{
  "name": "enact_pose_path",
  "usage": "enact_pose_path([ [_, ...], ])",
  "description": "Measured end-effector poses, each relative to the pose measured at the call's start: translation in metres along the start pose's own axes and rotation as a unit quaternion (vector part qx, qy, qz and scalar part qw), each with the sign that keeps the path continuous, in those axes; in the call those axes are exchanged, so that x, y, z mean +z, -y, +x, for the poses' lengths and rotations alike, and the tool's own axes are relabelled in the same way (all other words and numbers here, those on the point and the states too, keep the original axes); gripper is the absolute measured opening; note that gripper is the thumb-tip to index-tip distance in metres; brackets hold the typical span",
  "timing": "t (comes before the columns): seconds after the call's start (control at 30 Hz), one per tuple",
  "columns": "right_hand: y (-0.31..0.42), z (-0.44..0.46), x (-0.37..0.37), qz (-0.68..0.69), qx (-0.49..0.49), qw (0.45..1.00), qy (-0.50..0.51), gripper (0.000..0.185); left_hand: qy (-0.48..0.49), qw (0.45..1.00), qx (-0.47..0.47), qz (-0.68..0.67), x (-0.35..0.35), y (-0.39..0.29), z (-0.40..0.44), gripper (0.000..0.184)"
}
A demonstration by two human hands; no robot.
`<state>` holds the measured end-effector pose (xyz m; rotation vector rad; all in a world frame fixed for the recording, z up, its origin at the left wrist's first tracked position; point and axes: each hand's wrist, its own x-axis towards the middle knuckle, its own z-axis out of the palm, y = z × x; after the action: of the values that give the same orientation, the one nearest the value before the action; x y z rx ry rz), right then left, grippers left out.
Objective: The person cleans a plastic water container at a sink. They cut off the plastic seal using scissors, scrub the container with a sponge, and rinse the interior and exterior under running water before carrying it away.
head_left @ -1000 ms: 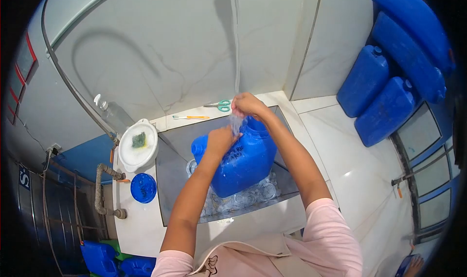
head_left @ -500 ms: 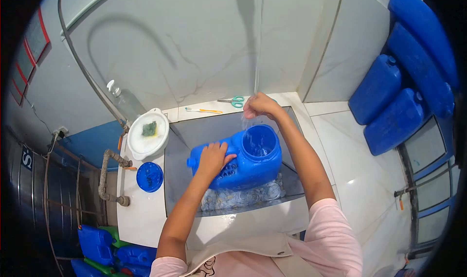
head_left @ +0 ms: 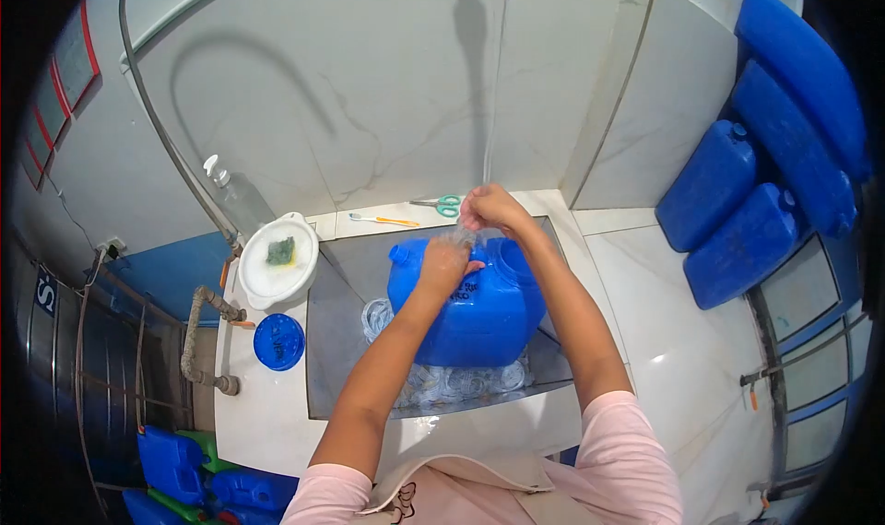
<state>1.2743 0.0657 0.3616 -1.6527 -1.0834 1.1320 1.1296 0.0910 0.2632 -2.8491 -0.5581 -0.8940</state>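
A blue plastic jerry can [head_left: 479, 327] with a wide round mouth and black writing on its side stands in the grey sink [head_left: 346, 276]. My left hand [head_left: 445, 265] is closed around the handle on top of it. My right hand [head_left: 493, 209] is under a thin water stream [head_left: 493, 101], just above the can's mouth, with its fingers curled. Water splashes around both hands. What my right fingers hold, if anything, is hidden. Several clear round pieces [head_left: 461, 382] lie beneath the can in the sink.
Left of the sink are a white tub lid [head_left: 267, 281] bearing a sponge [head_left: 280, 251], a blue lid [head_left: 278, 342] and a pump bottle [head_left: 238, 198]. Behind it lie a toothbrush [head_left: 384, 220] and scissors [head_left: 441, 205]. Blue jerry cans [head_left: 710, 188] stand at right, others [head_left: 171, 465] at lower left.
The jerry can has tipped from leaning to more upright and shifted slightly right. My left hand moved up and right with its handle. My right hand stays in the stream.
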Motion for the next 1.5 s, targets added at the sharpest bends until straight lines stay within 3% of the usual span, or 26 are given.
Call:
enact_pose_path([
  [0.07, -0.007, -0.004, 0.001, -0.068, -0.029, 0.997, -0.006, 0.018, 0.182, 0.979, -0.092, -0.028, -0.011, 0.006, -0.004, 0.047],
  [0.1, -0.013, -0.007, 0.003, -0.135, -0.059, 0.989, -0.013, 0.022, 0.181, 0.978, -0.102, -0.025, -0.014, 0.008, -0.011, 0.047],
  [0.17, -0.052, -0.003, 0.016, -0.354, -0.214, 0.909, -0.049, 0.039, 0.138, 0.979, -0.146, -0.044, -0.018, 0.009, -0.029, 0.045],
  [0.2, -0.045, -0.021, 0.028, -0.391, -0.141, 0.909, 0.011, 0.058, 0.135, 0.977, -0.163, -0.039, -0.020, 0.008, -0.037, 0.045],
  [0.23, -0.079, -0.019, 0.041, -0.411, -0.246, 0.878, -0.008, 0.065, 0.118, 0.972, -0.192, -0.058, -0.021, 0.004, -0.045, 0.043],
  [0.27, -0.084, -0.031, 0.056, -0.477, -0.260, 0.839, -0.035, 0.072, 0.099, 0.967, -0.223, -0.075, -0.024, 0.002, -0.052, 0.042],
  [0.33, -0.089, -0.041, 0.081, -0.519, -0.322, 0.777, -0.152, 0.072, 0.122, 0.947, -0.267, -0.134, -0.030, 0.002, -0.065, 0.037],
  [0.4, -0.088, -0.046, 0.087, -0.544, -0.317, 0.753, -0.192, 0.070, 0.135, 0.927, -0.233, -0.262, -0.042, -0.001, -0.081, 0.042],
  [0.53, -0.096, -0.050, 0.072, -0.543, -0.341, 0.735, -0.222, 0.064, 0.082, 0.947, -0.223, -0.217, -0.075, -0.002, -0.142, 0.046],
  [0.6, -0.099, -0.050, 0.074, -0.539, -0.340, 0.734, -0.235, 0.064, 0.001, 0.794, -0.455, -0.404, -0.060, 0.015, -0.186, 0.044],
  [0.67, -0.093, -0.053, 0.080, -0.548, -0.312, 0.747, -0.208, 0.066, -0.018, 0.752, -0.532, -0.390, -0.044, 0.026, -0.233, 0.045],
  [0.73, -0.074, -0.055, 0.089, -0.552, -0.334, 0.732, -0.221, 0.067, 0.019, 0.583, -0.644, -0.495, -0.050, 0.037, -0.258, 0.048],
  [0.8, -0.035, -0.053, 0.089, -0.542, -0.352, 0.719, -0.255, 0.066, 0.006, 0.514, -0.691, -0.509, -0.065, 0.039, -0.265, 0.052],
  [0.93, 0.069, -0.076, 0.056, -0.442, -0.417, 0.719, -0.337, 0.061, -0.026, 0.497, -0.718, -0.486, -0.050, 0.069, -0.275, 0.054],
  [1.0, 0.103, -0.091, 0.039, -0.419, -0.421, 0.721, -0.356, 0.058, -0.065, 0.509, -0.577, -0.635, -0.071, 0.067, -0.258, 0.051],
  [1.03, 0.112, -0.093, 0.031, -0.396, -0.431, 0.722, -0.370, 0.055, -0.131, 0.401, -0.565, -0.709, -0.079, 0.057, -0.245, 0.055],
  [1.17, 0.115, -0.066, 0.012, -0.419, -0.359, 0.773, -0.315, 0.046, -0.177, 0.388, -0.485, -0.763, -0.072, 0.020, -0.258, 0.064],
  [1.2, 0.118, -0.067, 0.018, -0.418, -0.361, 0.771, -0.315, 0.046, -0.157, 0.365, -0.519, -0.757, -0.094, 0.005, -0.262, 0.065],
  [1.23, 0.120, -0.071, 0.029, -0.449, -0.260, 0.804, -0.291, 0.045, -0.135, 0.338, -0.555, -0.748, -0.116, -0.008, -0.267, 0.067],
  [1.27, 0.123, -0.072, 0.034, -0.472, -0.156, 0.826, -0.266, 0.044, -0.150, 0.335, -0.573, -0.732, -0.136, -0.004, -0.272, 0.068],
  [1.3, 0.124, -0.071, 0.032, -0.471, -0.157, 0.825, -0.268, 0.044, -0.165, 0.333, -0.591, -0.716, -0.161, 0.008, -0.275, 0.070],
  [1.33, 0.123, -0.072, 0.029, -0.412, -0.190, 0.841, -0.295, 0.042, -0.176, 0.351, -0.592, -0.704, -0.201, 0.017, -0.270, 0.074],
  [1.4, 0.113, -0.074, 0.026, -0.289, -0.247, 0.860, -0.340, 0.038, -0.252, 0.515, -0.534, -0.622, -0.253, 0.030, -0.250, 0.065],
  [1.43, 0.110, -0.077, 0.023, -0.288, -0.243, 0.863, -0.336, 0.038, -0.267, 0.561, -0.512, -0.594, -0.265, 0.036, -0.247, 0.057],
  [1.5, 0.113, -0.081, 0.012, -0.115, -0.397, 0.870, -0.270, 0.035, -0.295, 0.534, -0.510, -0.606, -0.247, 0.032, -0.245, 0.055],
])
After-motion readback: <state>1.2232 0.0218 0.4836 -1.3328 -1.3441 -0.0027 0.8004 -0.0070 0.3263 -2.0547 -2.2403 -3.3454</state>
